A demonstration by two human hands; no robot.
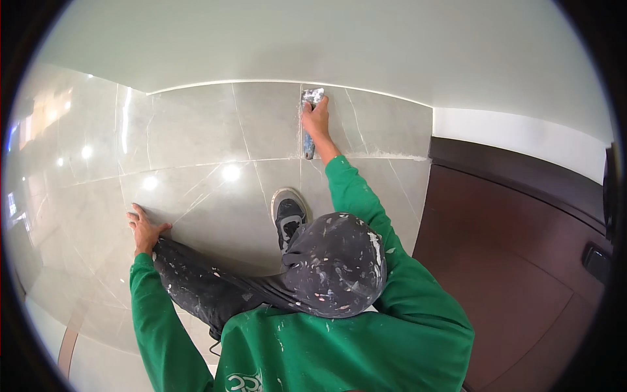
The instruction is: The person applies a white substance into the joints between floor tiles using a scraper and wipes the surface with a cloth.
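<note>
Gripping white-smeared scraper [309,149] in right hand [316,121] near wall [366,49]; left hand [147,233] spread, empty, by knee [167,251]. White residue [406,156] along floor joint [277,159]: cleanup seemingly unfinished, amount done unclear.

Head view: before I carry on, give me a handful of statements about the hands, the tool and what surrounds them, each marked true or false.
1. The right hand holds a scraper. True.
2. Both hands hold tools. False: the left hand has spread fingers and shows nothing in it.
3. White residue is on the scraper's blade. True.
4. The clothing is bright red. False: the sweater is green.
5. A shoe stands on the grey tiles. True.
6. The scraper lies beyond reach. False: it is in hand.
</note>
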